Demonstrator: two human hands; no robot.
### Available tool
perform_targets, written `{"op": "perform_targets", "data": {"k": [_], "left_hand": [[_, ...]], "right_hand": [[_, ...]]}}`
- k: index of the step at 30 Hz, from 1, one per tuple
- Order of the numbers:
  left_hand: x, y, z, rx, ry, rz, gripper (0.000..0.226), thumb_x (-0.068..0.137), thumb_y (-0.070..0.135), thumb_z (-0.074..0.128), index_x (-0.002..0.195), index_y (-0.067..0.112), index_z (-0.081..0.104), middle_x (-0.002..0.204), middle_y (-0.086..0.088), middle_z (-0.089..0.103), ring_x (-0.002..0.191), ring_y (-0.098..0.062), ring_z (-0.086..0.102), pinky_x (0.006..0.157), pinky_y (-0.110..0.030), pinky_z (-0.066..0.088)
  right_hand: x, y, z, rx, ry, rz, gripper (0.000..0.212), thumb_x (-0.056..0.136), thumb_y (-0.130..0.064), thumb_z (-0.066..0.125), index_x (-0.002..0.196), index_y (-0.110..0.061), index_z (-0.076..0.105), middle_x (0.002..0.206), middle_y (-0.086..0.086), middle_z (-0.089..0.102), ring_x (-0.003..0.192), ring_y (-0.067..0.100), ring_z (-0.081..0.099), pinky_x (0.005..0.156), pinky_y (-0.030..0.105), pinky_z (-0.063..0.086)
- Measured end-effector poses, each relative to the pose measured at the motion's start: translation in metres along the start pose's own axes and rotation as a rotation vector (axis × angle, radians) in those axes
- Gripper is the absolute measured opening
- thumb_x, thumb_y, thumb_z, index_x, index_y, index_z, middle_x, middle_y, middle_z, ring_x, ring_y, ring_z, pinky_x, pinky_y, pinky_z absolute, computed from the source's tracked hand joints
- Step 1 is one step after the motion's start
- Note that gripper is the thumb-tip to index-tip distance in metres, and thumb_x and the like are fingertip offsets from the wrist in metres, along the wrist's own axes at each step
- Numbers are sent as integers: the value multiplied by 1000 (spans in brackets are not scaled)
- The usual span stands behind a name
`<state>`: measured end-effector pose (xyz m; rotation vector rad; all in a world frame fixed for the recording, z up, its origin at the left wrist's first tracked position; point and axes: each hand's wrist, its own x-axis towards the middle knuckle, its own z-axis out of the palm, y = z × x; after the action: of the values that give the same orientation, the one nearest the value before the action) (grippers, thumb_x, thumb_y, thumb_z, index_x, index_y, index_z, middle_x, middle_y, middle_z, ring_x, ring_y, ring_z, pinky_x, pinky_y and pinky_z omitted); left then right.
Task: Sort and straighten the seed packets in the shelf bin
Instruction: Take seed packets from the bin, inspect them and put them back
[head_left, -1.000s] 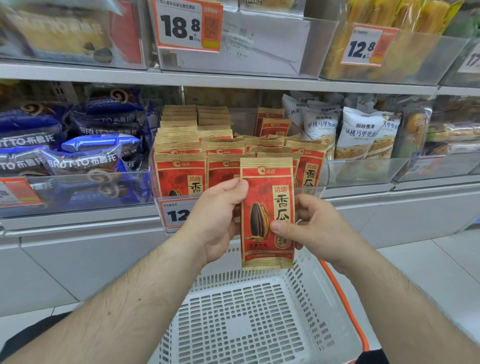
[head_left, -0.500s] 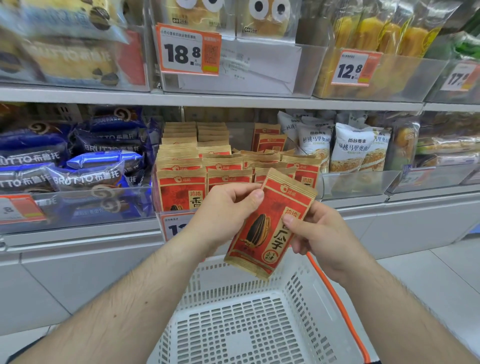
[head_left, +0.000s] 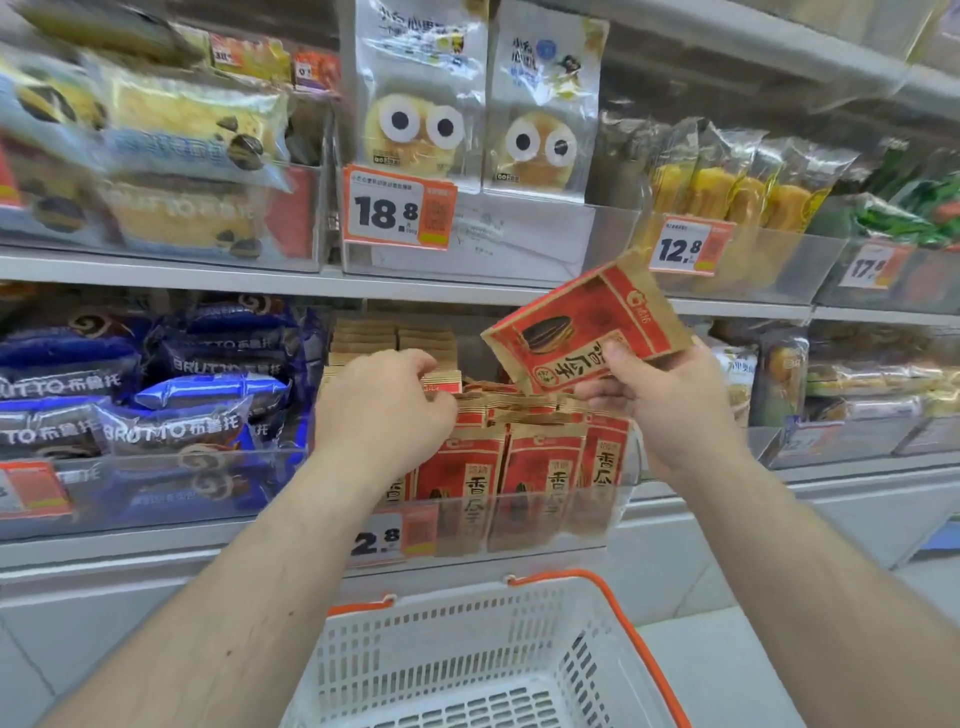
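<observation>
A clear shelf bin on the middle shelf holds several rows of red-and-tan sunflower seed packets, most standing upright. My right hand holds one seed packet tilted almost sideways, raised above the right side of the bin, thumb on its printed face. My left hand reaches into the left rows of the bin, its fingers curled around the tops of packets there. The packets under my left hand are partly hidden.
Blue snack bags fill the bin to the left. Pale bags sit in the bin on the right. Price tags and cake packs line the shelf above. A white basket with orange handle hangs below my arms.
Both hands rose from in front of the basket up to the bin. My left hand let go of the held packet and went into the rows. The right hand's packet tilted further sideways.
</observation>
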<state>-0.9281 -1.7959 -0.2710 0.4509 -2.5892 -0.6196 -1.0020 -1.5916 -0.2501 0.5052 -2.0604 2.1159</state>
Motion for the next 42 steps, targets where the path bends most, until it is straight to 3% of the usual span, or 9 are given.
{"op": "perform_targets", "data": {"k": [5, 8, 18, 23, 27, 34, 37, 39, 42], "left_hand": [[18, -2, 8, 80, -107, -42, 49, 92, 51, 53, 137, 34, 56, 135, 5, 62, 127, -23, 52, 101, -42, 45], [25, -5, 13, 52, -141, -60, 49, 92, 53, 53, 137, 34, 56, 134, 6, 62, 125, -22, 55, 96, -39, 48], [35, -7, 19, 58, -165, -105, 46, 93, 55, 53, 134, 36, 57, 133, 5, 60, 128, -20, 48, 99, -42, 45], [37, -12, 19, -2, -153, -111, 42, 92, 54, 54, 131, 38, 60, 132, 12, 61, 129, -16, 47, 100, -40, 44], [39, -13, 20, -6, -146, -121, 44, 92, 55, 54, 132, 39, 59, 133, 13, 60, 131, -15, 45, 101, -40, 44], [38, -10, 20, -14, -149, -120, 41, 92, 54, 54, 130, 38, 60, 132, 13, 60, 133, -14, 42, 105, -44, 43], [38, -9, 19, -20, -155, -123, 41, 93, 54, 54, 131, 39, 59, 132, 14, 60, 133, -13, 41, 106, -43, 42], [38, -9, 20, -17, -151, -123, 41, 93, 54, 54, 131, 39, 59, 132, 14, 60, 133, -13, 41, 106, -43, 41], [37, -8, 21, -7, -152, -132, 41, 92, 55, 54, 130, 39, 59, 132, 13, 60, 132, -14, 42, 105, -44, 40]], "right_hand": [[56, 7, 13, -263, -127, -31, 12, 95, -13, 63, 98, -24, 62, 88, 6, 75, 79, 26, 74, 77, 43, 60], [86, 22, 18, -419, -183, 8, 7, 94, -16, 66, 99, -20, 63, 89, 6, 75, 81, 24, 75, 84, 50, 59], [132, 60, 50, -725, -358, 107, 9, 93, -14, 64, 87, -16, 59, 87, 9, 74, 83, 21, 74, 81, 41, 61], [141, 67, 60, -996, -359, -14, 18, 88, -27, 71, 104, -20, 68, 97, -1, 69, 91, 19, 66, 85, 37, 56], [145, 71, 71, -1043, -271, -165, 14, 91, -17, 63, 100, -17, 74, 105, 0, 70, 90, 13, 60, 82, 26, 49], [152, 78, 90, -1119, -403, -55, 32, 97, -22, 54, 125, -9, 62, 107, 13, 67, 86, 24, 58, 71, 28, 43], [159, 74, 102, -1270, -521, -13, 42, 100, -30, 49, 136, -8, 53, 118, 14, 63, 103, 28, 58, 84, 33, 48], [165, 73, 108, -1367, -566, 12, 46, 103, -34, 45, 143, -10, 47, 138, 14, 55, 124, 29, 52, 100, 35, 42], [172, 76, 113, -1458, -630, 82, 47, 105, -33, 40, 147, -11, 41, 148, 13, 47, 134, 28, 46, 106, 36, 37]]}}
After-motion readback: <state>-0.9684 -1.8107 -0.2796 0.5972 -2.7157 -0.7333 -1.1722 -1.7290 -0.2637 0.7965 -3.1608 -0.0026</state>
